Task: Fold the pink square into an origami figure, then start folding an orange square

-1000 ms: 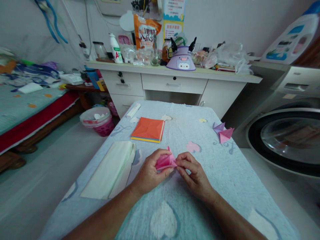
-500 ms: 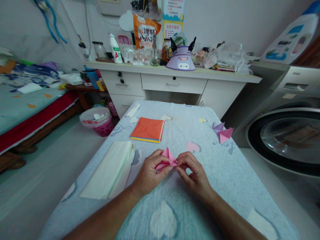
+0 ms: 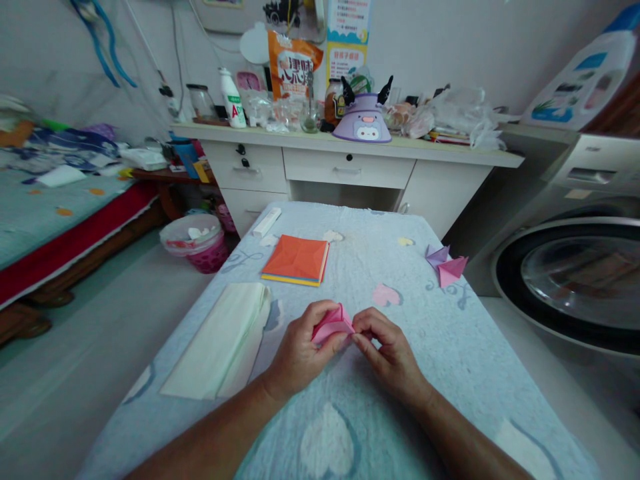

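Note:
A small pink folded paper [image 3: 333, 325] is held between my two hands, above the near middle of the table. My left hand [image 3: 305, 343] is closed round its left side, thumb in front and fingers behind. With thumb and forefinger, my right hand [image 3: 385, 347] pinches the paper's right corner; the fingertips hide that corner. Beyond my left hand lies a stack of square paper [image 3: 295, 259], orange on top with yellow and blue edges below. Purple folded paper [image 3: 437, 256] and another pink folded piece [image 3: 453, 271] sit together at the table's right side.
The table has a pale blue patterned cloth [image 3: 327, 440]. A whitish folded packet [image 3: 220, 340] lies left of my hands, and a small white bar-shaped object [image 3: 267, 222] at the far left. Behind stands a cluttered cabinet [image 3: 350, 165]; a washing machine [image 3: 585, 220] is to the right, a pink bin [image 3: 195, 243] left.
The pink paper has tilted and its raised point has come down, so a broader fold faces me. My left fingers have shifted over its top; my right hand stays at the corner.

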`<move>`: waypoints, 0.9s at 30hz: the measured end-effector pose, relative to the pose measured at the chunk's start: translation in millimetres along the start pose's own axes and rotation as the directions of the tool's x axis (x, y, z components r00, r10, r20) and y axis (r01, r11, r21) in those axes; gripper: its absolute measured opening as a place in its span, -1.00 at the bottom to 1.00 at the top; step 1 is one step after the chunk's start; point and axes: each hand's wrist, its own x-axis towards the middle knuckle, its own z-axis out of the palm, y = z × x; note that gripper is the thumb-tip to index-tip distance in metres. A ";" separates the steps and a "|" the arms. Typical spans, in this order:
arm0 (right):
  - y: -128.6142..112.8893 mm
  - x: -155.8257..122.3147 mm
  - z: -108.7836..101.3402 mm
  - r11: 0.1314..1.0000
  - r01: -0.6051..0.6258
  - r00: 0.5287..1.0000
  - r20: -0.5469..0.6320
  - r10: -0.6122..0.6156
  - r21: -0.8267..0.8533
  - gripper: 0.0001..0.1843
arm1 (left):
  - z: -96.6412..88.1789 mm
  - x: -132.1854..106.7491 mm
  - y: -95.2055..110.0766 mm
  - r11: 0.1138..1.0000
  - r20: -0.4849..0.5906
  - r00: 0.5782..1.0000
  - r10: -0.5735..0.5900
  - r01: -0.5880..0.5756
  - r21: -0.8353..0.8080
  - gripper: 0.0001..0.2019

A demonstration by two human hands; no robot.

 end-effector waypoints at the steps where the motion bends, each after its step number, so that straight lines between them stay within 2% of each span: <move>1: 0.9 -0.5 0.7 0.999 -0.030 1.000 -0.008 0.031 0.017 -0.87 | 0.1 -0.4 0.6 1.000 0.008 1.000 -0.011 0.011 -0.014 -0.55; 4: 3.3 -2.0 2.5 0.987 -0.129 0.991 -0.019 0.132 0.092 -0.87 | -0.2 0.0 3.4 0.998 0.059 0.997 -0.042 0.045 -0.050 -0.47; 6: 3.5 -2.5 2.4 0.985 -0.142 0.990 0.014 0.141 0.102 -0.84 | -0.2 1.1 4.4 0.996 0.075 0.995 -0.067 0.071 -0.060 -0.51; 11: 1.2 -1.3 -0.9 0.998 -0.069 0.996 0.062 0.070 -0.015 -0.79 | -2.1 6.0 5.1 0.996 0.054 0.995 -0.088 0.089 -0.011 -0.69; 16: 2.8 -1.7 0.1 0.996 -0.015 0.995 0.095 0.024 -0.092 -0.83 | -7.1 11.7 7.3 0.995 0.104 0.992 -0.075 0.081 -0.050 -0.95; 21: 2.7 -1.7 3.1 0.995 -0.016 0.991 0.128 0.028 -0.096 -0.83 | -6.9 11.4 6.0 0.991 0.138 0.988 -0.067 0.083 -0.109 -0.87; 27: 3.4 -0.1 2.9 0.993 0.036 0.992 0.121 -0.023 -0.113 -0.82 | -4.2 11.3 6.2 0.992 0.129 0.990 -0.055 0.069 -0.104 -0.90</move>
